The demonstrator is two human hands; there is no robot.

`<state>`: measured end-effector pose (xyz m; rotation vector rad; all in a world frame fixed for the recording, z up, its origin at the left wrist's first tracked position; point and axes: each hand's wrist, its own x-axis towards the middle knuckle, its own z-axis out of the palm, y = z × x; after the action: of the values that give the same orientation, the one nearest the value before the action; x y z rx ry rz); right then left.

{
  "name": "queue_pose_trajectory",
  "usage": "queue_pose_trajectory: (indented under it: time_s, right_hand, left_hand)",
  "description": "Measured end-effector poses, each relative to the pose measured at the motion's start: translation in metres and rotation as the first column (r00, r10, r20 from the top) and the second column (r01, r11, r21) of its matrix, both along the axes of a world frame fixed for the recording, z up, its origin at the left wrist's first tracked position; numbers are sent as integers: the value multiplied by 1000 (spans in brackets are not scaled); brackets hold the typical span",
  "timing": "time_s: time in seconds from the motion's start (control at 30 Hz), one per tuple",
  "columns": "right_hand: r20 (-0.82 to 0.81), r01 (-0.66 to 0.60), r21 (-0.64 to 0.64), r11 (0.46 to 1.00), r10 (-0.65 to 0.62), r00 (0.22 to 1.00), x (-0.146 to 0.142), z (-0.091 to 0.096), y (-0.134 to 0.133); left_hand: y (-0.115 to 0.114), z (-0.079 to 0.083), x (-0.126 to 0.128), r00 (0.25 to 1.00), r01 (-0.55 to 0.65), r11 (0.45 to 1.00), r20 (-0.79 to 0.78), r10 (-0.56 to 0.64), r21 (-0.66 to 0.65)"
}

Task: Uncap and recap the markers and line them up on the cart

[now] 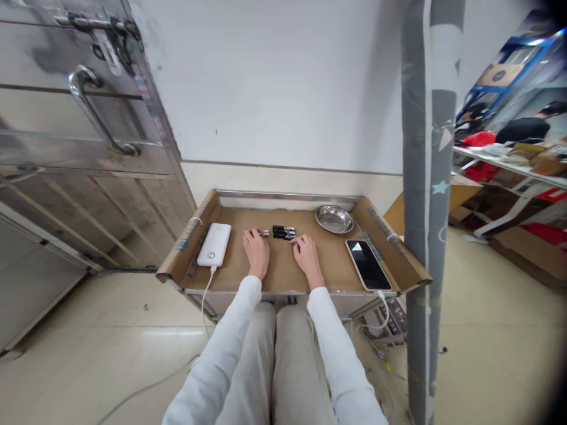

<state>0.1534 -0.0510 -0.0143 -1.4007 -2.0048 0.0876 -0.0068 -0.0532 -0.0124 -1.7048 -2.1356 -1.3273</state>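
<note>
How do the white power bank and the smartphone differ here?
The power bank shows a white face; the smartphone shows a mostly black screen in a pale frame. The power bank lies at the table's left, far end angled right; the smartphone lies at its right, far end angled left. Both lie on brown covering, each with a white cable at its near end.

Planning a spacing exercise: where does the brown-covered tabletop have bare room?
Bare: between left hand and right hand, nearside of the black-and-silver cylinders; between right hand and rectangular black-screened phone. Crowded: around the cylinders.
</note>
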Motion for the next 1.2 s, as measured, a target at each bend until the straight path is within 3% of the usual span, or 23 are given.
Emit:
queue_pose_trajectory:
  time_s: [0.2, 0.4, 0.53, 0.6, 0.67, 0.77, 0.83, 1.0, 1.2]
  right_hand:
    - [-31, -18, 1, 1000, 18, 999, -1, 2, -2]
    - [-62, -144, 11, 989, 145, 988, -3, 9, -7]
    - [-120, -140, 23, 990, 142, 982, -4, 14, -9]
    - [-139, -135, 20, 991, 137, 981, -5, 16, -10]
    - [-161, -137, 13, 990, 137, 977, -5, 18, -12]
    - [-210, -155, 8, 988, 153, 966, -5, 18, -12]
    - [-233, -180, -1, 984, 175, 957, -4, 16, -11]
    - [-253, -239, -33, 970, 223, 941, -2, 3, -2]
    - [-279, -268, -9, 963, 255, 926, -1, -8, 7]
  left_hand:
    - [-5, -5, 4, 997, -72, 997, -9, 72, -9]
    - [-11, 3, 4, 996, -63, 995, 55, 67, -76]
    - [-15, 4, -1, 996, -94, 987, -6, 94, -127]
    - [-16, 3, -4, 999, -7, 992, -34, 3, -122]
    - [-16, 3, -6, 981, 193, 977, -18, -195, -90]
    - [-14, 4, -6, 867, 498, 867, 33, -497, -30]
    - [-14, 5, -4, 800, 599, 801, 54, -598, 8]
    - [-11, 4, -2, 739, 662, 742, 73, -670, 105]
    - [-8, 2, -1, 748, 624, 750, 108, -655, 220]
